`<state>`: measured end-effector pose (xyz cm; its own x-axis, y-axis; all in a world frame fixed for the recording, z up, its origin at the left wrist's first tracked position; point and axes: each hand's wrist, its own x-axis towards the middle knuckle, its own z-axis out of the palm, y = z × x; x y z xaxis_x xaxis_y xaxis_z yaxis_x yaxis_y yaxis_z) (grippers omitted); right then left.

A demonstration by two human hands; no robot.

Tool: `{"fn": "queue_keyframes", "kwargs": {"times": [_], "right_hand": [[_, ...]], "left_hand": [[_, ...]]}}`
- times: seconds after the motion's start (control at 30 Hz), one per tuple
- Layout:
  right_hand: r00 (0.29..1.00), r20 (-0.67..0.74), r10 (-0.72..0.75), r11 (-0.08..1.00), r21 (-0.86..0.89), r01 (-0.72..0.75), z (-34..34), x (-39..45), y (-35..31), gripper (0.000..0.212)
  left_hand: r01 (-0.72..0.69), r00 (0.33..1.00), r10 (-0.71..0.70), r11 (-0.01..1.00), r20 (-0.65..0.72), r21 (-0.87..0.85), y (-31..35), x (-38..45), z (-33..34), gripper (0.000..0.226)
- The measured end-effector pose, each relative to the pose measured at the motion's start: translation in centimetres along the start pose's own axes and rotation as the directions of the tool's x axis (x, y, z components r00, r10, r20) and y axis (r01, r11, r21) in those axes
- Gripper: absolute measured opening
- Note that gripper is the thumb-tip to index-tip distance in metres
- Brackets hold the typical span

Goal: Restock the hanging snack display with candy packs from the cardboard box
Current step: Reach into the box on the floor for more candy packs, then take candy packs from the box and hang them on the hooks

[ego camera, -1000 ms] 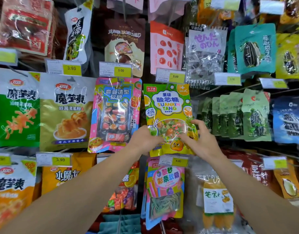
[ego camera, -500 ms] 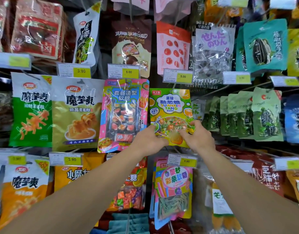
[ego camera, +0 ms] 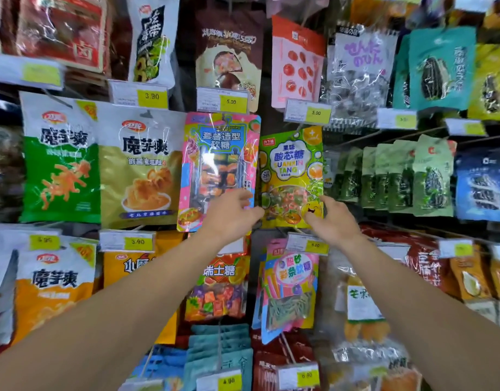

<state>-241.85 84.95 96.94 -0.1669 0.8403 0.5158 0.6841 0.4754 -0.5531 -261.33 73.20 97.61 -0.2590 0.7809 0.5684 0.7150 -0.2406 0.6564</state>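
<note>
The green and yellow candy pack [ego camera: 291, 176] hangs on the display, in the middle row, right under a yellow price tag reading 5.00 [ego camera: 308, 112]. It sits upright, its left edge just beside a pink pack of gummies [ego camera: 219, 170], the two nearly touching.

Both hands are up at its bottom corners. The left hand [ego camera: 229, 217] reaches in at the lower left, fingers loosely curled, thumb tip pointing at the pack's edge; part of that hand covers the pink pack's lower right corner. Whether it actually pinches the candy pack, I cannot tell. The right hand [ego camera: 332, 221] is at the lower right corner, fingertips on the pack's face near the smiling orange figure, fingers bent; a real grip or just a touch is not clear from here either.

Moving outward: left of the pink pack hangs a gold pouch [ego camera: 140, 167] and then a green one [ego camera: 59, 165], both with bold black characters. To the right, a row of pale green seed packs [ego camera: 395, 179] is lined up on a hook. Below the hands hangs a colourful sour strip pack [ego camera: 292, 286], with another 5.00 tag [ego camera: 308, 245] just above it. Both bare forearms stretch up from the bottom corners.
</note>
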Motion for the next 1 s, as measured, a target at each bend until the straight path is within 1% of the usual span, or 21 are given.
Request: {"fn": "queue_keyframes", "kwargs": {"times": [0.1, 0.2, 0.33, 0.43, 0.57, 0.63, 0.7, 0.73, 0.8, 0.87, 0.9, 0.93, 1.0], "right_hand": [[0.999, -0.031, -0.036, 0.999, -0.04, 0.035, 0.8, -2.9, -1.7, 0.067], [0.999, -0.028, -0.041, 0.998, -0.045, 0.04, 2.5, -6.6, -3.8, 0.065], [0.999, 0.042, -0.027, 0.996, -0.086, 0.031, 6.6, -12.8, -6.4, 0.059], [0.995, 0.095, -0.016, 0.996, -0.08, 0.024, 10.8, -18.3, -7.9, 0.053], [0.966, 0.255, 0.052, 0.995, -0.097, -0.028, 17.0, -25.4, -8.4, 0.062], [0.932, 0.348, 0.098, 0.991, -0.121, -0.059, 20.1, -28.7, -8.4, 0.061], [0.901, 0.418, 0.118, 0.987, -0.148, -0.061, 22.5, -31.6, -8.3, 0.061], [0.877, 0.464, 0.128, 0.987, -0.148, -0.066, 24.5, -33.5, -8.1, 0.061], [0.839, 0.523, 0.152, 0.985, -0.146, -0.087, 27.1, -36.3, -7.7, 0.061], [0.767, 0.616, 0.181, 0.981, -0.165, -0.1, 30.7, -40.0, -7.3, 0.061], [0.739, 0.648, 0.184, 0.981, -0.173, -0.093, 31.4, -41.2, -7.1, 0.06], [0.692, 0.697, 0.187, 0.981, -0.171, -0.092, 33.5, -43.3, -6.6, 0.06], [0.621, 0.758, 0.197, 0.98, -0.179, -0.092, 36.1, -46.4, -5.8, 0.059]], "left_hand": [[-0.046, 0.999, 0.046, 0.999, -0.024, 0.022, -1.5, -1.5, -0.8, 0.048], [-0.056, 0.998, 0.056, 0.998, -0.011, -0.025, -3.7, -3.9, -1.9, 0.042], [-0.006, 1.0, 0.007, 0.999, 0.029, -0.036, -7.9, -8.6, -3.5, 0.038], [0.041, 0.994, -0.037, 0.998, 0.107, -0.04, -11.7, -13.0, -4.4, 0.035], [0.174, 0.968, -0.169, 0.985, 0.188, -0.014, -18.4, -19.0, -5.2, 0.038], [0.255, 0.934, -0.252, 0.967, 0.252, 0.022, -21.5, -22.0, -5.5, 0.037], [0.3, 0.911, -0.301, 0.953, 0.282, 0.046, -23.7, -25.0, -5.7, 0.036], [0.347, 0.887, -0.349, 0.936, 0.303, 0.06, -25.3, -27.1, -6.1, 0.035], [0.379, 0.866, -0.385, 0.922, 0.319, 0.083, -27.6, -30.2, -6.3, 0.037], [0.466, 0.813, -0.473, 0.878, 0.34, 0.109, -30.9, -34.5, -6.5, 0.035], [0.5, 0.787, -0.506, 0.858, 0.354, 0.114, -31.8, -35.8, -6.4, 0.035], [0.567, 0.736, -0.57, 0.814, 0.364, 0.128, -33.5, -38.2, -6.4, 0.034], [0.629, 0.688, -0.626, 0.767, 0.367, 0.129, -35.8, -41.5, -6.0, 0.03]]}}
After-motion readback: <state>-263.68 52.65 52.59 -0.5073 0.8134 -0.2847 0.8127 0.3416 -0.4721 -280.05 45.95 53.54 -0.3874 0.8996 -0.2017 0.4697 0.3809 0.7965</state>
